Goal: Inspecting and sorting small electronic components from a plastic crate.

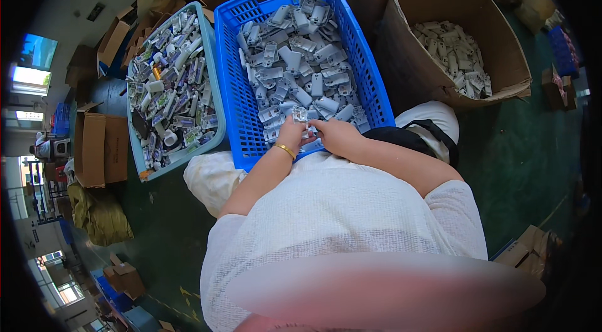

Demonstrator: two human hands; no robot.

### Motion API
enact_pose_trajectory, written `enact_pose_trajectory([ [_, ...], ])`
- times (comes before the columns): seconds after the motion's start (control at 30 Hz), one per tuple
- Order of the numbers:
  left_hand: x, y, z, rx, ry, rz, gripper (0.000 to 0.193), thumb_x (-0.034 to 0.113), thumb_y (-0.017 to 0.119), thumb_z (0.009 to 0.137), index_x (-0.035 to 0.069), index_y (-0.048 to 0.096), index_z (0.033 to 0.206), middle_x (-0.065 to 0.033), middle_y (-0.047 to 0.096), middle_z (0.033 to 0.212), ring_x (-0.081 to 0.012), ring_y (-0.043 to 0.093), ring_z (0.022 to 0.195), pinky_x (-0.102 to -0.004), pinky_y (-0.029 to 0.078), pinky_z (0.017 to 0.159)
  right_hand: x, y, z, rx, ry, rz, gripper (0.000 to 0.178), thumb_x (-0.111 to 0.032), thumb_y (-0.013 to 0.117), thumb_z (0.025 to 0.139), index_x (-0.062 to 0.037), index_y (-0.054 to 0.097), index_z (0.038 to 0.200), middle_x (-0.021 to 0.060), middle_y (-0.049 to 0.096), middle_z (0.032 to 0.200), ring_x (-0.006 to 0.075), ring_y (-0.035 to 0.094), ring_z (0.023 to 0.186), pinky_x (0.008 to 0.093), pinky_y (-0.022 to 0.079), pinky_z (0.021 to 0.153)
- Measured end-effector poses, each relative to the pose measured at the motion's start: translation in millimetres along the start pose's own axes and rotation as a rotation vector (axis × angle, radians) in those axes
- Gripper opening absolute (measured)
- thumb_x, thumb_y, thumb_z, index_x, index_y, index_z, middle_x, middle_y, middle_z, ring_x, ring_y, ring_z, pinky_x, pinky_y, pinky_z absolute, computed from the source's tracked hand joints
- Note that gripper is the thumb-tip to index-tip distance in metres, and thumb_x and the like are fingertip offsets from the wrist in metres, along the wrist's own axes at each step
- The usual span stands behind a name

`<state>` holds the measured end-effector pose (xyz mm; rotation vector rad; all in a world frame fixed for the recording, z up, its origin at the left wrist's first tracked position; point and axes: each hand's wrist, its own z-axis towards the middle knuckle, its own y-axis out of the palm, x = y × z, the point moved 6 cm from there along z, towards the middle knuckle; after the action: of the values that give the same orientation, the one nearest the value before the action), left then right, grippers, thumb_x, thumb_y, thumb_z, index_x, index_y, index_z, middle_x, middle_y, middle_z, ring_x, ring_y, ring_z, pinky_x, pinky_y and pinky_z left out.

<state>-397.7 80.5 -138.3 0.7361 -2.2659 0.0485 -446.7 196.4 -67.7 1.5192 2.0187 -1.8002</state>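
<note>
- Nearest me, both forearms reach forward; my left hand (291, 134) and right hand (337, 136) pinch one small grey plastic part (300, 115) between them at the blue crate's (233, 90) near edge.
- That crate looks well filled with grey parts, so I judge plenty remains.
- Left, a pale crate (214, 90) holds mixed pieces; far right, a cardboard box (501, 49) is part-filled.

My 2 hands sit inside the blue crate (235, 74); its mesh walls, the teal crate (210, 81) and cardboard box (401, 49) hem them in; open above.
</note>
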Motion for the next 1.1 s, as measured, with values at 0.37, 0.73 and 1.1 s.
enact_pose_trajectory([
  [0.37, 7, 0, 13, 0.070, 0.025, 0.050, 0.034, -0.001, 0.047, 0.075, 0.010, 0.037, 0.106, -0.0083, 0.049, 0.086, -0.0174, 0.053, 0.064, -0.0367, 0.055, 0.056, 15, 3, 18, 0.003, 0.039, -0.009, 0.034, -0.017, 0.042, 0.084, -0.0152, 0.046, 0.117, 0.0157, 0.058, 0.089, 0.0323, 0.057, 0.081, 0.0414, 0.045, 0.068],
  [0.73, 61, -8, -14, 0.657, 1.156, 1.391, 0.046, 0.012, 0.049, 0.069, 0.004, 0.043, 0.114, -0.0139, 0.045, 0.095, -0.0321, 0.042, 0.096, -0.0444, 0.030, 0.088, 31, 12, 15, -0.023, 0.038, 0.045, 0.042, -0.021, 0.050, 0.081, -0.0134, 0.042, 0.122, 0.0218, 0.055, 0.105, 0.0369, 0.053, 0.096, 0.0415, 0.042, 0.081],
  [1.1, 54, -11, -15, 0.370, 0.884, 1.393, 0.048, 0.016, 0.054, 0.075, -0.001, 0.039, 0.117, -0.0194, 0.046, 0.102, -0.0335, 0.055, 0.082, -0.0394, 0.045, 0.071, 33, 9, 24, -0.045, 0.010, 0.097, 0.043, -0.018, 0.053, 0.078, -0.0098, 0.044, 0.120, 0.0243, 0.056, 0.101, 0.0359, 0.054, 0.096, 0.0372, 0.042, 0.082],
])
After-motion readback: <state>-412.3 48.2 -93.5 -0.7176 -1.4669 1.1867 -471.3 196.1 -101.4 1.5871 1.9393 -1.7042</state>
